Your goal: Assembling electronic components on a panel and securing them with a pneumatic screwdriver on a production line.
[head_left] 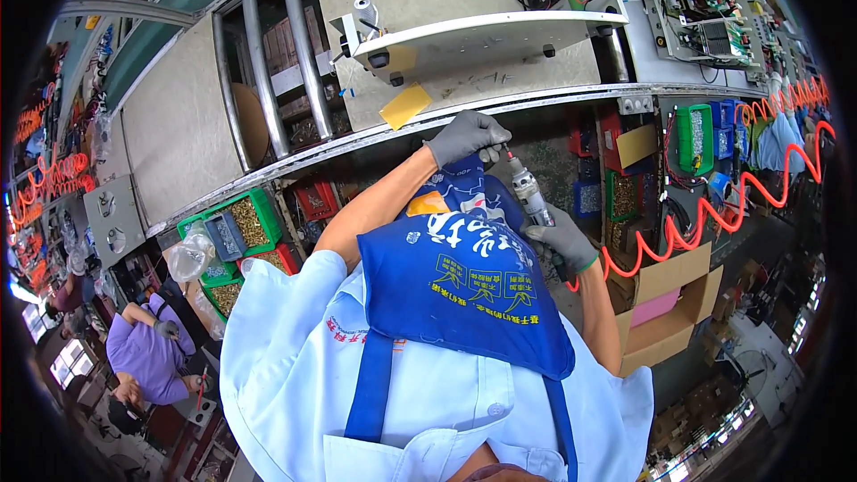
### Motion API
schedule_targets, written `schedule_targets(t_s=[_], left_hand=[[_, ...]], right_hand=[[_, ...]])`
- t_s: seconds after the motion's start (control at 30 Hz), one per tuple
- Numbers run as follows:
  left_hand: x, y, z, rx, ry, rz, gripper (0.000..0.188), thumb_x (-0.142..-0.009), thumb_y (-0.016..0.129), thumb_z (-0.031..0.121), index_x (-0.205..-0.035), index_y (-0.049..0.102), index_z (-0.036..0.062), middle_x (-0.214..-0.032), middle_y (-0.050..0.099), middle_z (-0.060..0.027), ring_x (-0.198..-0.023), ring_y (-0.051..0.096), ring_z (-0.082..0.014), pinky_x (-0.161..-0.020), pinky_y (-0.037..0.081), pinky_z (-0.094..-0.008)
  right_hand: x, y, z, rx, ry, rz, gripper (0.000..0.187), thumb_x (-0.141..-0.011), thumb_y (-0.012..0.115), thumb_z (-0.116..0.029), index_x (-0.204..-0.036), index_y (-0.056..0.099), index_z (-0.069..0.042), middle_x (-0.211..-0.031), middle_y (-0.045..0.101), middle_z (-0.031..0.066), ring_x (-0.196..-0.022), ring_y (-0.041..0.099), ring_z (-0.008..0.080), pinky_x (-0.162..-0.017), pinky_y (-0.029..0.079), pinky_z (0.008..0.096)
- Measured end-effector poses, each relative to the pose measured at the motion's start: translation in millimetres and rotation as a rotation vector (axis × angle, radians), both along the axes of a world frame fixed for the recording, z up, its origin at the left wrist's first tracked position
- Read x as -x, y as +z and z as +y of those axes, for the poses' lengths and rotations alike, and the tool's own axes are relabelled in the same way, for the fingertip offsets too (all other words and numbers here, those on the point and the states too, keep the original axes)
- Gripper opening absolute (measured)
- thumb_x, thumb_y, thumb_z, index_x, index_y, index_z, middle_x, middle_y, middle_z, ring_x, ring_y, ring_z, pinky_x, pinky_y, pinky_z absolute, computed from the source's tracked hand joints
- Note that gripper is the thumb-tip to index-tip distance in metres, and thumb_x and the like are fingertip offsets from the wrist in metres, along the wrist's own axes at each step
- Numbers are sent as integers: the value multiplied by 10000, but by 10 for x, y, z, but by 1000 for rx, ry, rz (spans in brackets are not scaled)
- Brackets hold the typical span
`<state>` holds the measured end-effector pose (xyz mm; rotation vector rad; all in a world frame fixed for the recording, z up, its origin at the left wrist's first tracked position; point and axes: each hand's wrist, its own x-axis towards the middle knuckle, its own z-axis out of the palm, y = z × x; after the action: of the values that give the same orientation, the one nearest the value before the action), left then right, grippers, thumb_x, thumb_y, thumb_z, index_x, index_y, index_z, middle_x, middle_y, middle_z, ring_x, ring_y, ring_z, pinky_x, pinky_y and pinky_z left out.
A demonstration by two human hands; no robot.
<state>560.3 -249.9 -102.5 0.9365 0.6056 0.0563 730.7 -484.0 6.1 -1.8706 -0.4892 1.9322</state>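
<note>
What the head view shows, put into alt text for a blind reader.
A gray-gloved right hand holds a silver cylindrical tool, its tip beside the gray-gloved left hand, over the wearer's blue apron. Beyond runs a workbench with a white panel; an open cardboard box is at right, another person in purple at lower left.
</note>
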Motion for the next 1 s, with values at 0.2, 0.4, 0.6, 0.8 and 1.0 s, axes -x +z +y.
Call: schedule_targets(t_s=[0.2,0.4,0.6,0.8,1.0], left_hand=[[-86,-125,-95,-29,140,120,263,-953,698,262,-855,698,18,-687,668,-54,-522,601,-89,-487,465,-199],[-161,-383,-207,116,307,-3,326,-992,648,333,-979,696,10,-789,675,-40,-584,613,-88,-500,478,-202],[41,-618,-191,-223,82,208,324,-998,602,305,-1094,713,16,-908,722,-74,-704,672,-114,-614,538,-242],[282,-1241,319,-1158,309,632,217,-905,622,230,-1016,744,89,-1013,698,-188,-970,659,-384,-848,521,-466],[189,-1549,610,-1314,187,680,176,-891,612,214,-975,730,115,-1020,670,-161,-961,650,-366,-825,522,-485]], right_hand=[[56,-282,7,-245,131,-476,483,-790,769,-347,-1101,627,-6,-865,698,110,-761,682,252,-712,528,389],[147,-330,128,-198,121,-618,461,-796,754,-358,-1094,660,-18,-904,703,172,-838,690,252,-757,521,399],[245,-383,49,-193,-53,-560,446,-788,765,-347,-1038,661,7,-874,699,172,-802,685,254,-748,516,388],[178,-393,-114,-156,-100,-594,446,-788,768,-333,-1039,657,18,-856,686,138,-784,655,206,-730,506,365],[158,-332,-185,-152,-123,-619,432,-788,772,-321,-1015,649,25,-823,667,98,-749,612,155,-700,495,343]])
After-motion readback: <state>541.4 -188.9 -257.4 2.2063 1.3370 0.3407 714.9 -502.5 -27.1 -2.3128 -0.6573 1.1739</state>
